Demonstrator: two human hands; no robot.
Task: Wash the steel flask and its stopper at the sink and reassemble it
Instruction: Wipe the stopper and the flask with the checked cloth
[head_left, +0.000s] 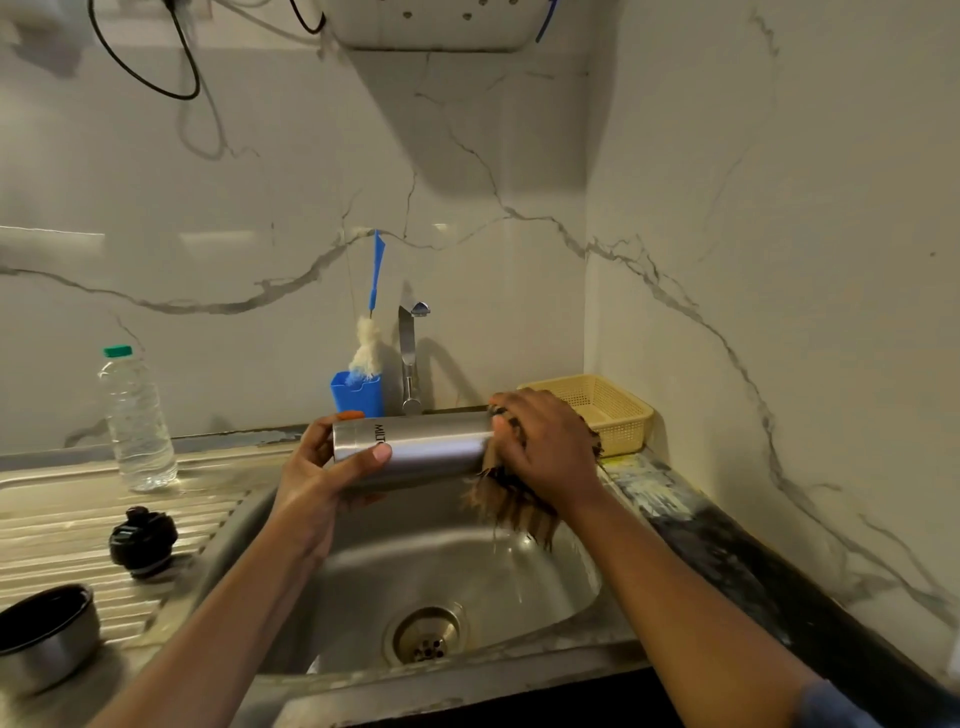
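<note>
Flask: cylindrical brushed-steel flask (415, 449) held level above the steel sink basin (457, 566), near its back edge.
Left hand: left hand (317, 475) curls round one end of the flask, thumb on its front.
Right hand: right hand (545, 447) clutches a brown fringed cloth (511, 506) against the flask's other end.
Stopper: black round stopper (143, 540) stands on the ribbed steel drainboard (62, 530), near the basin's left edge.
Cup: dark-lined steel cup (47, 634) at the drainboard's front edge.

Steel flask (415, 449) horizontal above sink; black stopper (143, 540) apart, on drainboard.
</note>
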